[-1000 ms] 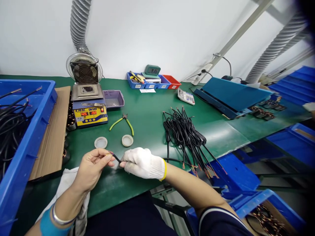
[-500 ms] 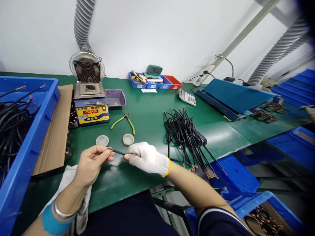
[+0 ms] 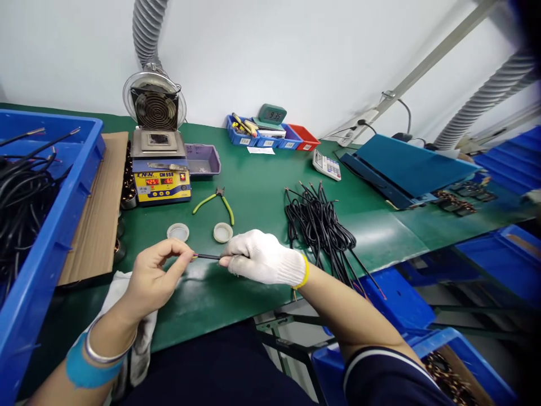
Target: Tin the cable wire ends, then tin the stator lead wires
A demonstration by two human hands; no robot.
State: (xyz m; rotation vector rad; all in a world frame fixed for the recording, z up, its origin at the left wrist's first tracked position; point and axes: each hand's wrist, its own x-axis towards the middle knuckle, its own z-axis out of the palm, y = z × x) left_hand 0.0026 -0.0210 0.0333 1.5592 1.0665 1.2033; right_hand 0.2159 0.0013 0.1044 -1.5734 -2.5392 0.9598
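Note:
My bare left hand [image 3: 154, 276] pinches the stripped tip of a thin black cable [image 3: 208, 256] between thumb and fingers. My right hand [image 3: 262, 258], in a white knit glove, grips the same cable a little to the right, so the short stretch between the hands lies level above the green mat [image 3: 253, 203]. The rest of the cable is hidden under the glove. Two small white caps [image 3: 178, 232] [image 3: 222, 232] lie just beyond the hands, and green-handled cutters [image 3: 214, 203] lie behind them.
A bundle of black cables [image 3: 321, 228] lies to the right. A yellow solder pot with a fan [image 3: 159, 166] and a purple tray [image 3: 203, 159] stand at the back left. A blue bin of cables [image 3: 38, 186] is at far left. Small parts bins, a clock and a calculator [image 3: 326, 164] sit behind.
Both hands rose and moved away from me; the bent cable end between them is now pulled straight and level. The view shifted slightly.

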